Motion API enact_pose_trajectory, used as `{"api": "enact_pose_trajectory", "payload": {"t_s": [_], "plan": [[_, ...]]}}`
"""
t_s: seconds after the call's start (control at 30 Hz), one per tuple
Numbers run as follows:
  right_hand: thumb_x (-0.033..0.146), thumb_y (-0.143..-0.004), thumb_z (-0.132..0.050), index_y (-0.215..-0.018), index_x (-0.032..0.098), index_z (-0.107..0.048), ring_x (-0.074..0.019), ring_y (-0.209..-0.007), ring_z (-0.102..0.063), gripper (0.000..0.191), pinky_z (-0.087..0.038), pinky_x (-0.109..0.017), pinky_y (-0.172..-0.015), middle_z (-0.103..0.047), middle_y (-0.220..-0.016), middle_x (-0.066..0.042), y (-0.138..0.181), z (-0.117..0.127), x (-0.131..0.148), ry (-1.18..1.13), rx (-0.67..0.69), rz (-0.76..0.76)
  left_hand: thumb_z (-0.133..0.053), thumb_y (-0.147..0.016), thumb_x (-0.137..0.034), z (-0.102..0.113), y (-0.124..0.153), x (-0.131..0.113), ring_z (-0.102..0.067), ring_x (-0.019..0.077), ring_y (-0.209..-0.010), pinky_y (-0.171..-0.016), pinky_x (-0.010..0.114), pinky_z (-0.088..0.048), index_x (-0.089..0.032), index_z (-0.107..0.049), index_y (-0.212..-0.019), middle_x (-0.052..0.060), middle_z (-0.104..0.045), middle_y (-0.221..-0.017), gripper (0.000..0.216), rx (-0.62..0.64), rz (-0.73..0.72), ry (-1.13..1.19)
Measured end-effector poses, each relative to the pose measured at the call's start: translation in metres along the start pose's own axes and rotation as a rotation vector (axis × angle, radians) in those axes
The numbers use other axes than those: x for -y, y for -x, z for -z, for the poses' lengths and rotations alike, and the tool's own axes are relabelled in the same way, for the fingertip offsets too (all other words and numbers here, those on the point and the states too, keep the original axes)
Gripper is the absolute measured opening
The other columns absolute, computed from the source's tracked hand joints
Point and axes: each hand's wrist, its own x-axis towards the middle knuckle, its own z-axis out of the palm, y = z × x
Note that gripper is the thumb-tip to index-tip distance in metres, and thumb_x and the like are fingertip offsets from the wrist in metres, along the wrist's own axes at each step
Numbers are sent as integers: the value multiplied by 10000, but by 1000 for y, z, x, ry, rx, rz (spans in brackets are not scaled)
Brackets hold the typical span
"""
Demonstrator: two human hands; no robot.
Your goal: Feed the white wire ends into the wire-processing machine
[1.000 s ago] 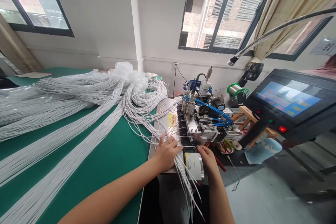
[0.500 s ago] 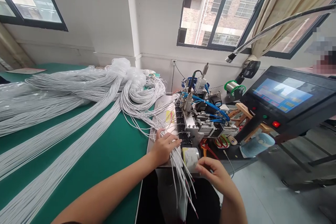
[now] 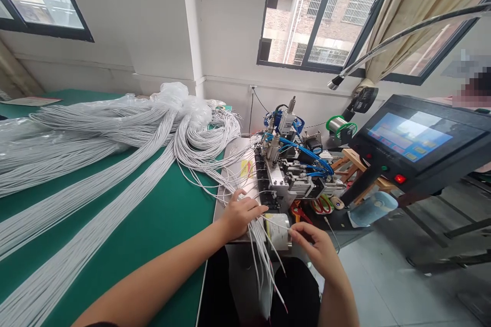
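Observation:
My left hand (image 3: pixel 242 214) lies over a bunch of white cables (image 3: pixel 264 260) at the front of the metal plate, its fingers curled on them. The cable ends hang down past the plate's front edge, some with reddish tips. My right hand (image 3: pixel 312 242) pinches the end of a single white cable (image 3: pixel 279 223), which stretches from near my left fingertips across a wide tape-like roll (image 3: pixel 279 237). Just beyond my hands stands a bench machine (image 3: pixel 284 163) with metal cylinders and blue air hoses.
Long bundles of white cable (image 3: pixel 115 184) cover much of the green table (image 3: pixel 164 235), partly wrapped in clear plastic (image 3: pixel 172 94). On the right are a control screen (image 3: pixel 410 135), a solder-like wire spool (image 3: pixel 337 125), a blue container (image 3: pixel 374 208) and orange-handled pliers (image 3: pixel 297 213). A lamp neck (image 3: pixel 383 51) arches above.
My right hand now has a cable end between thumb and finger, where before it was beside the roll with no cable visible in it. My left hand stays on the bunch.

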Motion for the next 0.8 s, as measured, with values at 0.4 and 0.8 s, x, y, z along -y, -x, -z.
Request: {"api": "enact_pose_trajectory", "payload": {"t_s": [0.4,0.8], "plan": [[454,-683,-783,-675,172,-707,-128,-560,-513,292,-403,-243,-537,-662,-694,-29,-43,-21,-33,-507,-381,-73,-425,-921,-99,4,-2,2,-582,99,-709,-895,339,-342,-231,-644,-1090,-30,-658,-762,306,-36,-137,-63],[454,-825,-602,-718,167,-671,-182,-633,-539,314,-395,-268,-612,-622,-646,-30,-57,-15,-41,12,-344,22,-460,-818,-85,1,-1,-1,-554,158,-765,-951,413,-272,-255,-608,-1143,-1,-618,-761,395,39,-38,-103]]}}
